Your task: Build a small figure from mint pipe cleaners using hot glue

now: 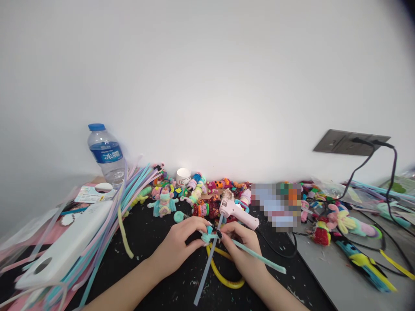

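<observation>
Apparently folding a mint fuzzy stem, bunched in a pinch by the left hand and held narrowly by the right hand, across the glue stick over the black mat, seemingly calling for a steady left hold while guiding the loose tail.
</observation>
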The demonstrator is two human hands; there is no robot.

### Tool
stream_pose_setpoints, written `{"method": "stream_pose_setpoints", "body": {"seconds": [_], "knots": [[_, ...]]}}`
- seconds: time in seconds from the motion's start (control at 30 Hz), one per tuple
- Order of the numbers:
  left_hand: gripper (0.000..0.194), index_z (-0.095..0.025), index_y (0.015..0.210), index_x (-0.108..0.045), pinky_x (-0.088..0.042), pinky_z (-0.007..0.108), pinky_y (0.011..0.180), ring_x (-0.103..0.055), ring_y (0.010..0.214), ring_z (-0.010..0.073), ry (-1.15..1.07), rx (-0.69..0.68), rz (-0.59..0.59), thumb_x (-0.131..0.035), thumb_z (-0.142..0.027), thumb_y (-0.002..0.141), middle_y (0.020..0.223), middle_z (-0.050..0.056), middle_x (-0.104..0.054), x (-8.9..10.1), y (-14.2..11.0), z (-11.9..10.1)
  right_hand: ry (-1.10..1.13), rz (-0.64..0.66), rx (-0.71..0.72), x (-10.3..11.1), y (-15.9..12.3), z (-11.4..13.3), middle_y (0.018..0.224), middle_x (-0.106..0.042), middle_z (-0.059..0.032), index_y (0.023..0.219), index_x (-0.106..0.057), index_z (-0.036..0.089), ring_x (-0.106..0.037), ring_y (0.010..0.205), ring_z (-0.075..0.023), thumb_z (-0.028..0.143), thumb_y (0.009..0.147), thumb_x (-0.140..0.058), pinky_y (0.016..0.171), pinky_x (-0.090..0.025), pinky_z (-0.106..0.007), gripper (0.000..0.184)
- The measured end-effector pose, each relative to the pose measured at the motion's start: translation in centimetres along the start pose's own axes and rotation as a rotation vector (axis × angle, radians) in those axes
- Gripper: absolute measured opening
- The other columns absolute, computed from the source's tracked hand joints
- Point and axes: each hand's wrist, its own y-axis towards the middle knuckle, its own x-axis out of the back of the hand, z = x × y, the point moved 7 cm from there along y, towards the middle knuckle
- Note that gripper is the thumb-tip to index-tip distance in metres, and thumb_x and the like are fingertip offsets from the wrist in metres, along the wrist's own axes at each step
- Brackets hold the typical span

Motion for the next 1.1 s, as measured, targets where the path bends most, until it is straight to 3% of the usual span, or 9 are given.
{"method": "stream_pose_setpoints", "body": {"seconds": [0.23,0.47,0.6,0.77,0.97,1.1], "knots": [[0.009,-0.022,0.076,-0.062,-0.044,0.034,0.085,-0.059,0.093,0.0225,-0.103,0.095,-0.053,-0.062,-0.015,0.072,0.095,0.006,-0.066,0.3,0.2,0.4,0.001,-0.001,0.005,0.0,0.0,0.2,0.056,-0.058,0.0005,0.07,-0.061,0.016,-0.047,0.046,-0.0104,0.019,0.077,-0.055,0.043,-0.038,-0.02,0.01],[0.014,-0.019,0.075,-0.055,-0.045,0.033,0.086,-0.059,0.092,0.0196,-0.598,0.346,-0.129,-0.067,-0.015,0.067,0.096,0.004,-0.062,-0.5,-0.2,2.7,0.025,0.012,-0.013,0.1,0.1,0.5,0.063,-0.064,-0.0034,0.073,-0.061,0.015,-0.055,0.052,-0.0134,0.019,0.079,-0.052,0.048,-0.044,-0.022,0.012],[0.018,-0.018,0.074,-0.052,-0.044,0.029,0.082,-0.058,0.089,0.0159,-0.74,0.437,-0.166,-0.069,-0.018,0.068,0.093,0.002,-0.062,-0.8,-0.2,3.2,0.023,0.022,0.005,-0.1,-0.1,0.6,0.063,-0.064,-0.0031,0.074,-0.062,0.015,-0.056,0.053,-0.0136,0.018,0.08,-0.052,0.048,-0.044,-0.022,0.013],[0.019,-0.019,0.075,-0.047,-0.043,0.03,0.083,-0.057,0.084,0.0122,-0.973,0.527,-0.208,-0.067,-0.02,0.073,0.089,0.0,-0.062,-1.3,-0.4,3.3,0.022,0.059,0.12,-0.4,-0.4,1.4,0.072,-0.065,-0.0045,0.084,-0.064,0.015,-0.059,0.061,-0.0148,0.014,0.08,-0.051,0.056,-0.046,-0.024,0.014],[0.016,-0.019,0.075,-0.046,-0.04,0.031,0.089,-0.056,0.082,0.0101,-1.196,0.518,-0.206,-0.061,-0.016,0.078,0.08,-0.002,-0.061,-1.7,-0.5,2.8,0.004,0.114,0.296,-0.8,-0.6,2.7,0.083,-0.065,-0.0069,0.097,-0.063,0.016,-0.061,0.075,-0.016,0.009,0.081,-0.05,0.07,-0.049,-0.026,0.023],[0.016,-0.018,0.073,-0.046,-0.041,0.03,0.088,-0.057,0.082,0.0104,-1.273,0.524,-0.216,-0.06,-0.014,0.079,0.079,-0.001,-0.061,-1.9,-0.5,3.1,-0.084,0.135,0.379,-1.3,-0.8,3.2,0.083,-0.062,-0.0078,0.102,-0.062,0.016,-0.059,0.075,-0.0163,0.009,0.081,-0.05,0.068,-0.049,-0.027,0.026]]}}
